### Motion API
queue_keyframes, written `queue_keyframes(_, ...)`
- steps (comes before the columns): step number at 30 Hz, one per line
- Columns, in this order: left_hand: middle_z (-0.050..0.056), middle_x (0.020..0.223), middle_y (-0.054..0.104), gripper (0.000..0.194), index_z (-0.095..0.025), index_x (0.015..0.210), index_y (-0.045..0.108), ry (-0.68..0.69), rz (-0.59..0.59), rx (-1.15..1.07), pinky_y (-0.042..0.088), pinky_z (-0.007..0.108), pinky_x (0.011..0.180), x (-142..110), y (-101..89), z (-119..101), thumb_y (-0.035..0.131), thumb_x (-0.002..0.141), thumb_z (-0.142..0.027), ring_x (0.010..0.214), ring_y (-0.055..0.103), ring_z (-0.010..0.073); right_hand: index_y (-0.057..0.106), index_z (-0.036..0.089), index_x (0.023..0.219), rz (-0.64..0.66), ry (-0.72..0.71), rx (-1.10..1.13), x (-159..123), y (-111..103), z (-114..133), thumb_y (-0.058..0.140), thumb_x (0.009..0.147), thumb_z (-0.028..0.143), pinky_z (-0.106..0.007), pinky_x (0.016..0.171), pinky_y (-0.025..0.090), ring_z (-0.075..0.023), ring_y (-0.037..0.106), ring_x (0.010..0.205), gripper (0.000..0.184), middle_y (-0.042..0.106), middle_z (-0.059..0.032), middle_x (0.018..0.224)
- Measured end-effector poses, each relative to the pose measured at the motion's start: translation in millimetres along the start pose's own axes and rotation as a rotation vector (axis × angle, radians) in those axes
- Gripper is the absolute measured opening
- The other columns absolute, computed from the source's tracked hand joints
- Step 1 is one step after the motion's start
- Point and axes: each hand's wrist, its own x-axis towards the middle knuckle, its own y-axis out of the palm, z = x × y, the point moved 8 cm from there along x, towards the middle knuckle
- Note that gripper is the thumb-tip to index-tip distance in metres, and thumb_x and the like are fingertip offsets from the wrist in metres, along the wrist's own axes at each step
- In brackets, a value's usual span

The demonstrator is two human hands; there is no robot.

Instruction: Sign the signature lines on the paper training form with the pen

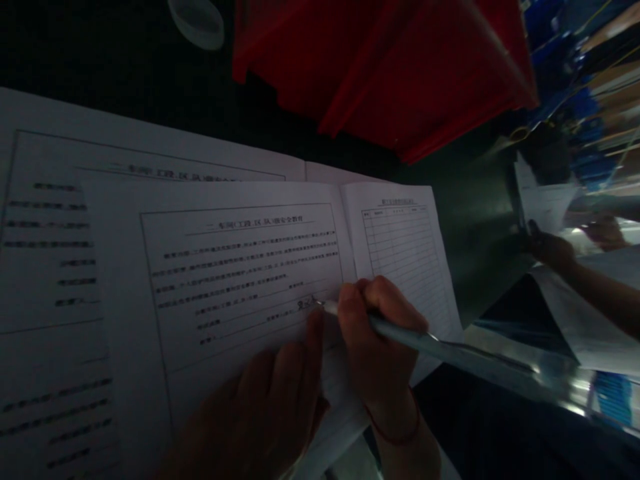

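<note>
My right hand (375, 340) grips a pen (400, 331), its tip touching the page at the end of a short handwritten mark on a printed line. The pen's rear end reaches out to the right. Under it lies an open booklet (250, 267), with printed Chinese text on the left page and a ruled table on the right page. My left hand (270, 393) rests flat on the lower part of the left page, fingers stretched towards the writing. Beneath this booklet, a second open booklet (45, 280) shows on the left.
A red plastic bin (400, 73) stands on the dark table (125, 87) behind the booklets. Beside it is a small translucent cup (200, 23). At the right, another person's hand (553, 250) is near papers (545, 200), with blue items further back.
</note>
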Motion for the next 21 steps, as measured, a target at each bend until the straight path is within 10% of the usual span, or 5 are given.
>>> queue_keyframes(21,0.001,0.080,0.049,0.053,0.000,0.137,0.041,0.001,-0.064,0.043,0.037,0.027,0.045,-6,3.7,-2,0.050,0.091,-0.024,0.060,0.045,0.0097,0.030,0.013,0.061,0.005,0.013,-0.046,-4,-2,-4,0.059,0.085,0.011,-0.015,0.046,0.030,-0.0025,0.029,0.050,0.037,0.031,0.0059,0.054)
